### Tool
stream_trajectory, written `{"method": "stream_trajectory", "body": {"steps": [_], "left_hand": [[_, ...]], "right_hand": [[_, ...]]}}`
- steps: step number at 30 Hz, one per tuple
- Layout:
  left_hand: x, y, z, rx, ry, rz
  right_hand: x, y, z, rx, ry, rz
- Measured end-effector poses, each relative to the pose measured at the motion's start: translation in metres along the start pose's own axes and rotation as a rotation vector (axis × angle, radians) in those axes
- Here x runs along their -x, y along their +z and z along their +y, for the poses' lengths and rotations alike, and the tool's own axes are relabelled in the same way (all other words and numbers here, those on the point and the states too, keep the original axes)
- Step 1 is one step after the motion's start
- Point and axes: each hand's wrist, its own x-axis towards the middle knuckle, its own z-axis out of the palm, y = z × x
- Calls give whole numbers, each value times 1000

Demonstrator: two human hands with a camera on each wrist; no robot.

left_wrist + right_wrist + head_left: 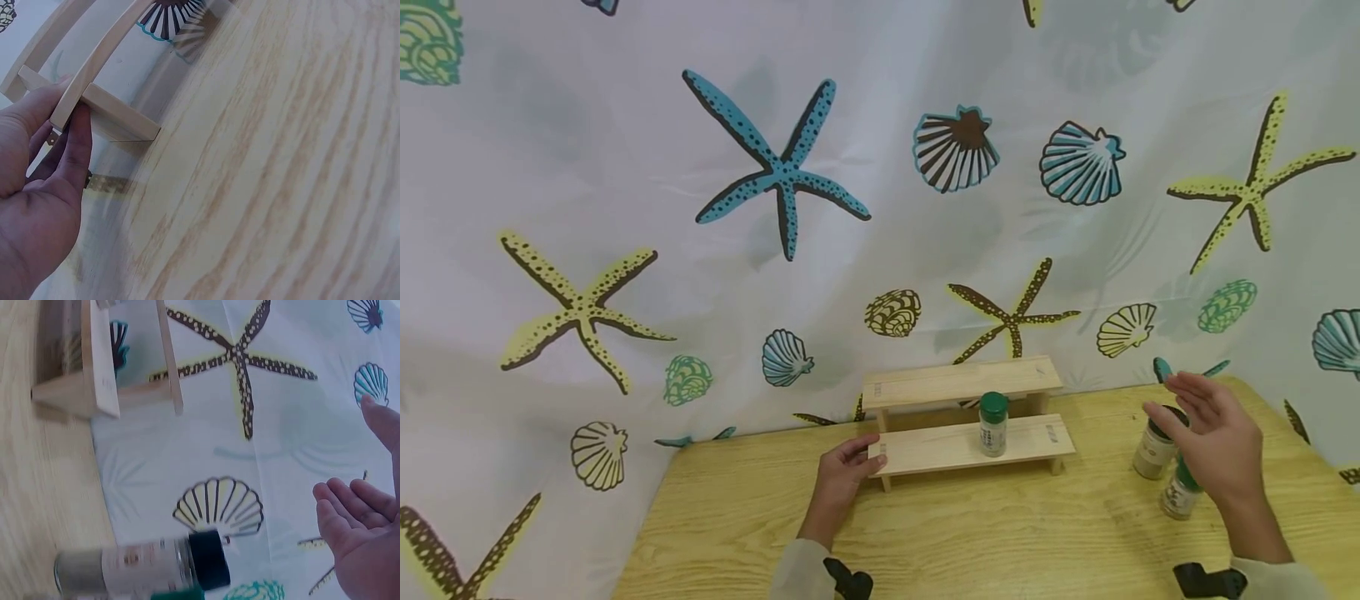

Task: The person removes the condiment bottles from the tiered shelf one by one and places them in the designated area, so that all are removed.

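Note:
A two-tier wooden shelf rack point(917, 448) stands at the back of the table. My left hand point(842, 473) grips the left end of its lower board, thumb on top and fingers beneath, as the left wrist view shows. On that lower board a green-capped spice jar point(992, 425) stands upright. My right hand point(1223, 433) is raised at the right with nothing in it, fingers loosely bent and thumb apart. Under and beside it are a black-capped spice jar point(1153, 454) and another green-capped jar point(1180, 497), partly hidden by the hand in the head view.
The wooden table point(760, 517) ends at the back against a hanging cloth point(880, 225) printed with starfish and shells. The rack's upper board point(962, 382) sits close to this cloth. Dark wrist straps point(1210, 581) show on both forearms.

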Motion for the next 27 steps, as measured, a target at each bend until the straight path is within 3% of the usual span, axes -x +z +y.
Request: {"method": "stream_trajectory", "body": {"steps": [7,12,27], "left_hand": [[2,0,-1,29,3,-26],[1,1,-1,34,-8,-31],[1,-1,3,-20,-1,-18]], "right_hand": [[-2,32,-12,-70,-45,-98],[-3,53,-18,-66,-9,-160],[6,126,-20,-238,92,-364]]}}
